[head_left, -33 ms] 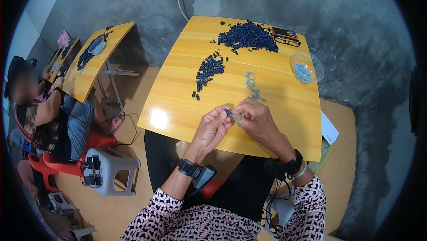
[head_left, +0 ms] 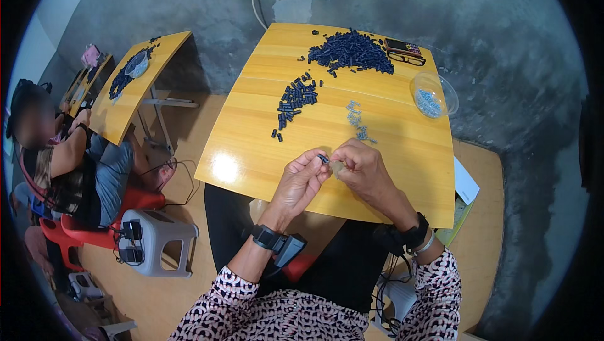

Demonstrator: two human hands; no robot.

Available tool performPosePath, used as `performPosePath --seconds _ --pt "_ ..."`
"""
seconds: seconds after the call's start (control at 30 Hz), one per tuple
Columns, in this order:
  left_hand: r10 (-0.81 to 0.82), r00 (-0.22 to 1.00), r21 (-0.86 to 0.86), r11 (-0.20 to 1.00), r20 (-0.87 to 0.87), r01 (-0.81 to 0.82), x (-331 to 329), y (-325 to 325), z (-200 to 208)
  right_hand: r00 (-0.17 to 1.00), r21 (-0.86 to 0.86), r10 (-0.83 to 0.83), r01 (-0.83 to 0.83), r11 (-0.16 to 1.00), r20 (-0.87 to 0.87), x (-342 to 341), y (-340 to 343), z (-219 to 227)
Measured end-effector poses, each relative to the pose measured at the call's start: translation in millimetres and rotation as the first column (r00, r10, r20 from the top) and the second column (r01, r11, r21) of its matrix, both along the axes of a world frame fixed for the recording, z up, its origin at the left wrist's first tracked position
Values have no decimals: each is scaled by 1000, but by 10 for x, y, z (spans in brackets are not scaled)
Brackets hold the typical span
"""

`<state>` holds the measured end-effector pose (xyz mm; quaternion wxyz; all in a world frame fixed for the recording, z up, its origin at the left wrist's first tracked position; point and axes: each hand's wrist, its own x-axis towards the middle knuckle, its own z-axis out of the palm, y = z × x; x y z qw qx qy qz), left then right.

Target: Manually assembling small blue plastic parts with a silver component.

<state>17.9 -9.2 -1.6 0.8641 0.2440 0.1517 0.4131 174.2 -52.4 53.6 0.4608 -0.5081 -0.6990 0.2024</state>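
Note:
Above the near part of the yellow table [head_left: 251, 152], my left hand [head_left: 297, 180] pinches a small dark plastic piece [head_left: 323, 159] between thumb and fingertips. My right hand [head_left: 362, 168] is closed just beside it, its fingertips meeting the piece. Something pale beige shows at those fingertips; whether it is a finger cover or a held thing I cannot make out. Beyond my hands lie loose small silver screws [head_left: 355, 117]. A smaller group of dark plastic pieces [head_left: 296, 99] lies to their left, and a large heap of dark pieces [head_left: 352, 51] sits at the back.
At the right edge stands a clear tub [head_left: 429, 103] with silver screws in it. Glasses [head_left: 408, 58] and a phone [head_left: 402, 46] lie behind it. On the left, another person [head_left: 75, 146] sits at a second table [head_left: 157, 58]. A grey stool [head_left: 160, 240] stands on the floor.

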Motion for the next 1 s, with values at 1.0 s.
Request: performPosePath --seconds 1.0 --pt "-58 998 39 998 33 56 -6 61 -2 979 35 -115 122 992 -169 -111 14 -199"
